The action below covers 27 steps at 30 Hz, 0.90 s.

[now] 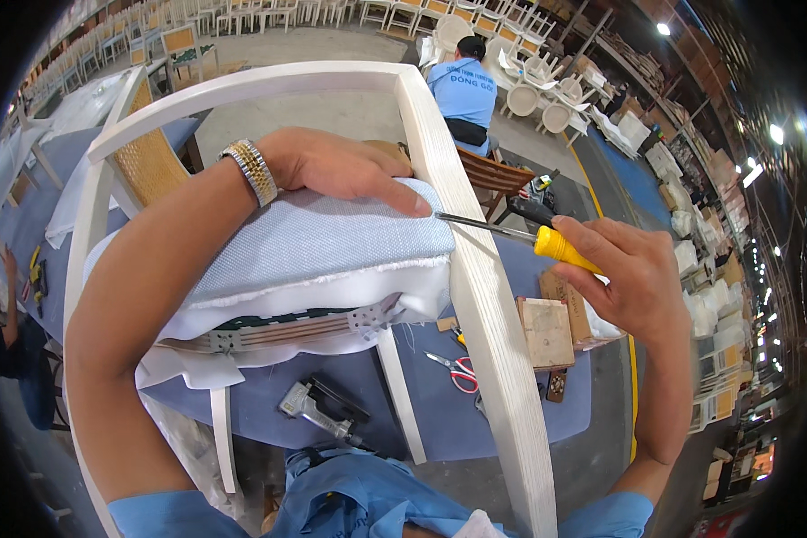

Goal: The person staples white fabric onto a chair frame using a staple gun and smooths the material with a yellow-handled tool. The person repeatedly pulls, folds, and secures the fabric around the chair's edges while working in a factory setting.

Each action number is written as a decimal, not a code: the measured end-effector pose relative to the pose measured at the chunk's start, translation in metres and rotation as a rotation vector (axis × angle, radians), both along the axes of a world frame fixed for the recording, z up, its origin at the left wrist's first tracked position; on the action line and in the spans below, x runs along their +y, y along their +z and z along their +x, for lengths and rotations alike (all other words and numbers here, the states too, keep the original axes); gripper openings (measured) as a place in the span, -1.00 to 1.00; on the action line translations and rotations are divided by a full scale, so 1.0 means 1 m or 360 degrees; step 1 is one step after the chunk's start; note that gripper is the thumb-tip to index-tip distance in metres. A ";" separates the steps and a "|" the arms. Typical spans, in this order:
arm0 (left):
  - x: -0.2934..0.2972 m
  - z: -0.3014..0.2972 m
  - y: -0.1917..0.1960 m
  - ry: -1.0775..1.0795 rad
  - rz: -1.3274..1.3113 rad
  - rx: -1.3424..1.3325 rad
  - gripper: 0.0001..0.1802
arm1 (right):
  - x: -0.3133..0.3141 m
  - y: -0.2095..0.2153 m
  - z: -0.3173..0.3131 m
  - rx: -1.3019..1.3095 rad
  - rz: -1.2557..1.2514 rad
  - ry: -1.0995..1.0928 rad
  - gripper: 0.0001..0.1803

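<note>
My right hand is closed round the yellow handle of a screwdriver. Its thin metal shaft points left, and the tip meets the light-blue woven fabric of a padded seat where it borders the white wooden chair frame. Bent over the seat's far side, my left hand grips the padding, with the thumb pressed down beside the screwdriver tip. The other left fingers are mostly hidden. White padding hangs below the fabric, above elastic webbing with perforated metal plates.
Beneath the chair, a nail gun and red-handled scissors lie on a blue-grey padded table. Cardboard boxes sit at its right. A co-worker in blue is beyond the frame, with many chairs behind.
</note>
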State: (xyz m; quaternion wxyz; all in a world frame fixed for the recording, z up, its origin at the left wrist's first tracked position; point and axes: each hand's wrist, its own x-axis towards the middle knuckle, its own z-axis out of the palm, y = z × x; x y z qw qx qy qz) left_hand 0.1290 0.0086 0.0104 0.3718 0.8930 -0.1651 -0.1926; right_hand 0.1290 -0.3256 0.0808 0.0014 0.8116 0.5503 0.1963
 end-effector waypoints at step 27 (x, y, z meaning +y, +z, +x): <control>-0.004 -0.007 0.011 0.0036 0.0000 0.0029 -0.13 | -0.003 -0.002 0.041 0.1375 0.0078 -0.0410 -0.65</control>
